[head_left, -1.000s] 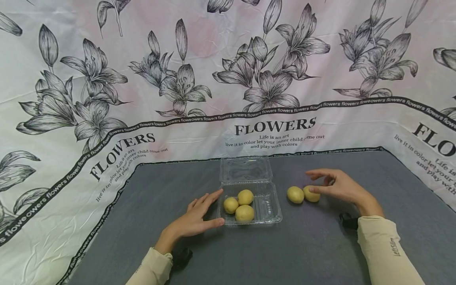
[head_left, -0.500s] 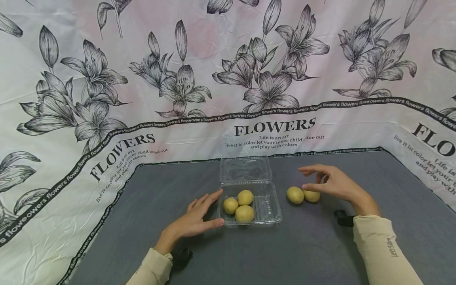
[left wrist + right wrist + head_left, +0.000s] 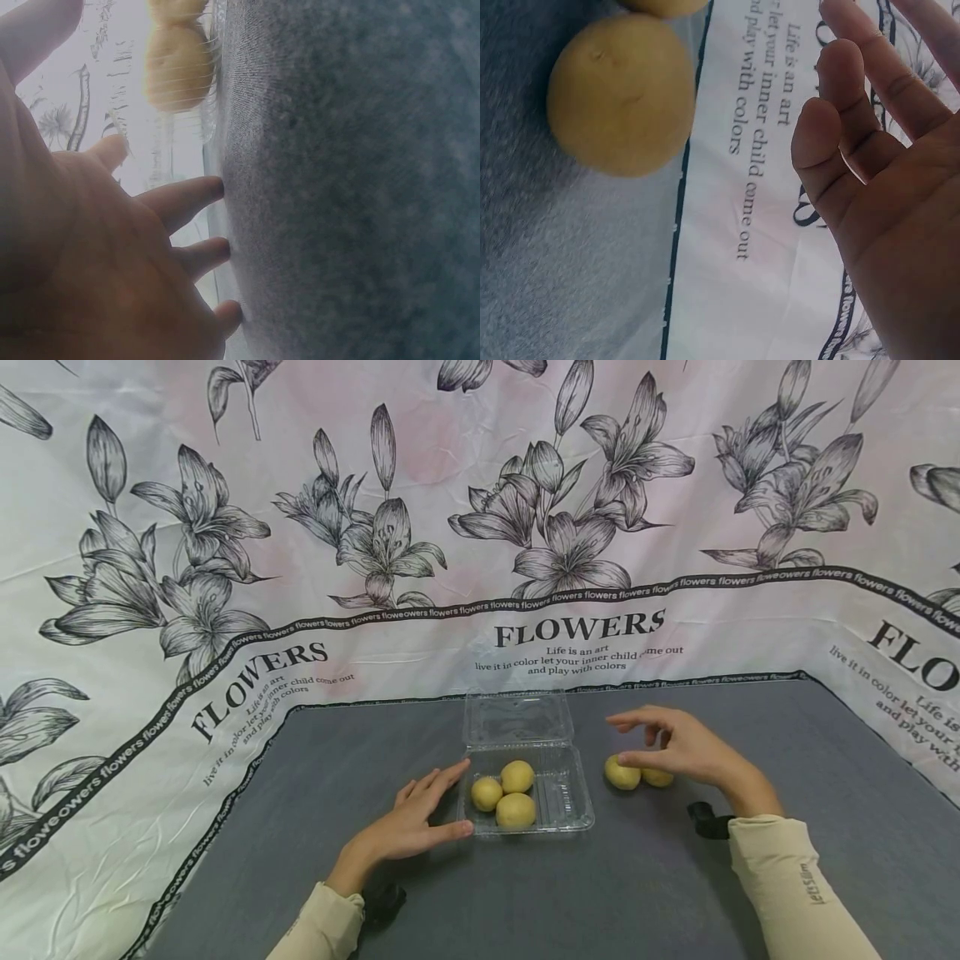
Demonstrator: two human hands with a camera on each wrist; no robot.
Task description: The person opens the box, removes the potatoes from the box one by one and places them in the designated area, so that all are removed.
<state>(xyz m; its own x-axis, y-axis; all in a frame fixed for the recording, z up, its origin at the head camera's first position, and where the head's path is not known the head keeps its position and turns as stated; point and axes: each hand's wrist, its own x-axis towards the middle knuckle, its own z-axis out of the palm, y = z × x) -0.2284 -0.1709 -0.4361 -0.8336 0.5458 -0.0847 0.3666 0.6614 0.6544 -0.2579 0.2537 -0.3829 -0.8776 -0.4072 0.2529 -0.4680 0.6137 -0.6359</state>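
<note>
A clear plastic clamshell container (image 3: 564,785) lies on the table with its lid (image 3: 517,720) raised at the back. Inside its left half sit three round yellow things that look like small potatoes, one of them the front potato (image 3: 515,811). My left hand (image 3: 408,821) is spread at the container's left side, thumb and index fingertip at its edge. To the right, two more lie side by side on the table, a left potato (image 3: 619,775) and a right potato (image 3: 657,778) partly hidden by my hand. My right hand (image 3: 686,747) hovers over them, fingers loosely bent and holding nothing.
The grey tabletop (image 3: 570,893) surrounds the container. A white cloth (image 3: 420,660) printed with flowers and lettering hangs behind and along both sides. A dark wrist device (image 3: 384,903) sits under the left wrist, and another dark device (image 3: 708,821) under the right.
My right hand has moved left, from above the right potato toward the left one. My left hand, the container and the potatoes stay in place.
</note>
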